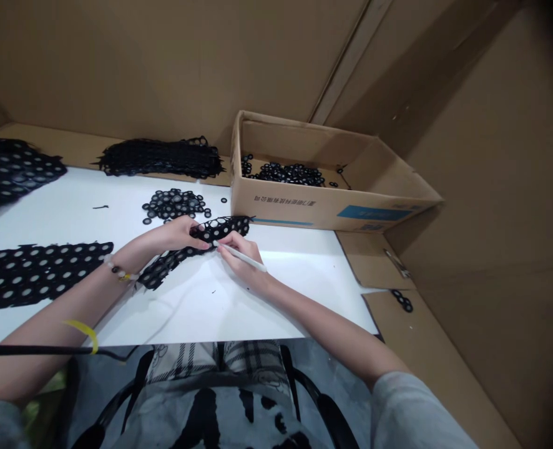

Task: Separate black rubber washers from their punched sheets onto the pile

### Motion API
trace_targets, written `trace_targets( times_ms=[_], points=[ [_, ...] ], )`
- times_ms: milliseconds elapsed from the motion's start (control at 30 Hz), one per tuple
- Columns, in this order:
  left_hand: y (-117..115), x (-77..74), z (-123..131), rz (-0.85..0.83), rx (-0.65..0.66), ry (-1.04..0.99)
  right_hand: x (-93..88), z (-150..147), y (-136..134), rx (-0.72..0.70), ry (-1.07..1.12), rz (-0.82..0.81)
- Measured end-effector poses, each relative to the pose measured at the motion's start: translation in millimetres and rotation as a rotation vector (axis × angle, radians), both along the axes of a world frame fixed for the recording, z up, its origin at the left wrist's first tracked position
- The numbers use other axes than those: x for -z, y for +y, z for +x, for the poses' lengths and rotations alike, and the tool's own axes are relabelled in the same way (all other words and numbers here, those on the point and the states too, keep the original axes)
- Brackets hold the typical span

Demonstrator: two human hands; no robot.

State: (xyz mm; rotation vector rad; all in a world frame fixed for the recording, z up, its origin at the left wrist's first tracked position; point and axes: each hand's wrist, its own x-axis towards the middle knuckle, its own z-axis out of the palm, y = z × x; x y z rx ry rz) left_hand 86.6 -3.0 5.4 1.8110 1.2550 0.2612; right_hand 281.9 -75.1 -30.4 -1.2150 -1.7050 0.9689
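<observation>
My left hand (184,234) grips a black perforated strip (168,264) with rows of round holes, its thumb and fingers closed on the upper part. In my right hand (244,259) is a slim white pen-like tool (241,254), pinched like a pencil. The tool's tip meets the strip close to my left thumb. Just behind my left hand lies a loose pile of small black rings (176,204). Left of my forearm, a wider black perforated sheet (42,268) rests flat on the white tabletop.
An open cardboard box (304,202) holding many black rings stands at the back right. Behind the ring pile is a stack of black strips (159,157). Another perforated sheet (9,171) lies far left. A black cable (37,350) crosses the lower left. Cardboard walls surround the table.
</observation>
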Motion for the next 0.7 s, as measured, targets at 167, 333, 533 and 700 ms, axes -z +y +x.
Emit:
trace_targets(
  times_ms=[167,333,533,700],
  points=[
    [-2,-0.7,2,0.008,-0.017,-0.001,0.8,-2,0,0.032,-0.032,0.017],
    [2,-5.7,-6,0.049,0.073,0.071,3.0,5,6,-0.027,0.055,-0.007],
    [6,1.5,-9,0.223,0.038,0.219,7.8,19,15,0.069,0.211,-0.068],
    [0,13.4,3,0.285,0.044,0.196,9.7,16,16,0.042,0.148,-0.070]
  ],
)
